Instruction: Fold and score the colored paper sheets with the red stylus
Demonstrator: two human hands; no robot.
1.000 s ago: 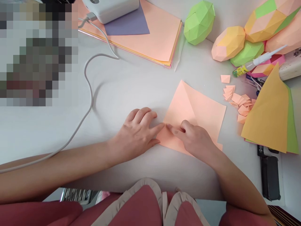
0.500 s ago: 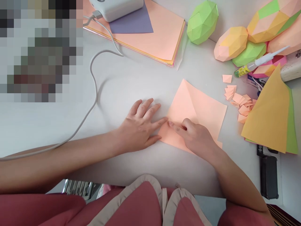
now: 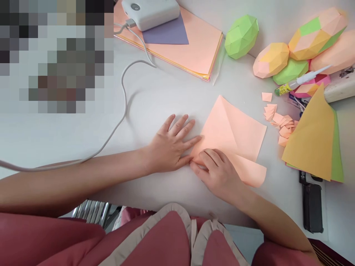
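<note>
A peach sheet of paper [image 3: 235, 133] lies on the white table [image 3: 155, 103], partly folded, with a flap curling up at its lower right. My left hand [image 3: 172, 146] lies flat with fingers spread, its fingertips on the sheet's left corner. My right hand [image 3: 217, 173] presses its curled fingers down on the lower left edge of the sheet, right beside my left hand's thumb.
A stack of coloured paper [image 3: 194, 48] with a white device [image 3: 151, 11] and its cable [image 3: 122, 111] lies at the back. Folded paper solids [image 3: 241, 35] sit at the back right, with a glue tube [image 3: 301, 79], small peach scraps [image 3: 279, 120], orange and green sheets [image 3: 313, 140] and a black tool [image 3: 312, 203].
My right hand slid down and left to the sheet's lower edge and flattened its fingers there. The lower right flap now curls up. My left hand spread its fingers.
</note>
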